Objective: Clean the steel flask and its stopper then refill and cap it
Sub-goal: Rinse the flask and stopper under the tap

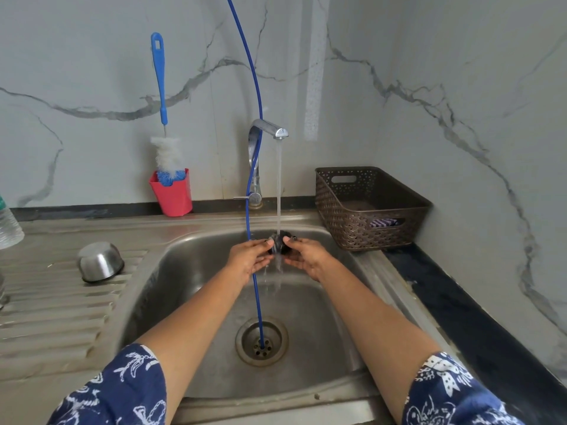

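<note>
A dark round stopper [279, 242] is held under the running stream from the steel tap [270, 127], above the steel sink [190, 271]. My left hand [250, 260] holds its left side with fingers and thumb. My right hand [302, 256] pinches its right side, thumb on top. Water runs off the stopper into the basin. A steel cup-like lid [99, 261] lies upside down on the drainboard at the left. The flask body is at most a sliver at the left edge.
A blue bottle brush [162, 118] stands in a red cup [173, 194] behind the sink. A thin blue tube [254, 185] hangs down into the drain [261, 342]. A brown basket [368, 207] sits at the right. A clear plastic bottle [7, 225] stands at the far left.
</note>
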The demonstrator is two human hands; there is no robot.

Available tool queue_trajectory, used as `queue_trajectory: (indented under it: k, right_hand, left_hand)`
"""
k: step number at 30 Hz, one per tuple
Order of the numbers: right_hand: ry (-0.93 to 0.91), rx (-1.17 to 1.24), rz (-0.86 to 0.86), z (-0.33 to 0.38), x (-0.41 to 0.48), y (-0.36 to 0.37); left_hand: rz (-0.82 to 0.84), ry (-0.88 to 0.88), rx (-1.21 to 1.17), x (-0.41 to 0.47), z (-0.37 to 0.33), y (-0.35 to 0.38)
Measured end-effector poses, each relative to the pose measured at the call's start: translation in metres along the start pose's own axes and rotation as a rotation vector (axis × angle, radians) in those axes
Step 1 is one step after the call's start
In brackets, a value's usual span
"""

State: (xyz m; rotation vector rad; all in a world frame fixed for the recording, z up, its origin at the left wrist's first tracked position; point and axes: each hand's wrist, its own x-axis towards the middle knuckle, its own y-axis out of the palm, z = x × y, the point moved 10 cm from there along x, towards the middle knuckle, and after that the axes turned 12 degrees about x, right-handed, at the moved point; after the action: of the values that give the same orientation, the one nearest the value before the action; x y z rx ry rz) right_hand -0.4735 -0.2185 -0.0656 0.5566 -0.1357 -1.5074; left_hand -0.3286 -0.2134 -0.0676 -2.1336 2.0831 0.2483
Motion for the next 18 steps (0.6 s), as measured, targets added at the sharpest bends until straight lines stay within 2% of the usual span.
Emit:
queue_trajectory:
  k: [3, 8, 11, 18]
  right_hand:
    - [0.072, 0.014, 0.012, -0.010, -0.002, 0.003]
    - [0.143, 0.127, 0.040, -0.014, -0.008, 0.010]
    - [0.149, 0.183, 0.023, -0.013, -0.008, 0.005]
    - [0.154, 0.256, 0.003, -0.013, -0.005, -0.001]
  left_hand:
    - [-0.105, 0.104, 0.095, 0.001, -0.013, -0.010]
    - [-0.243, 0.360, 0.399, -0.002, -0.046, -0.016]
    - [-0.232, 0.464, 0.562, -0.007, -0.059, -0.006]
    - [-0.206, 0.511, 0.648, -0.013, -0.067, 0.005]
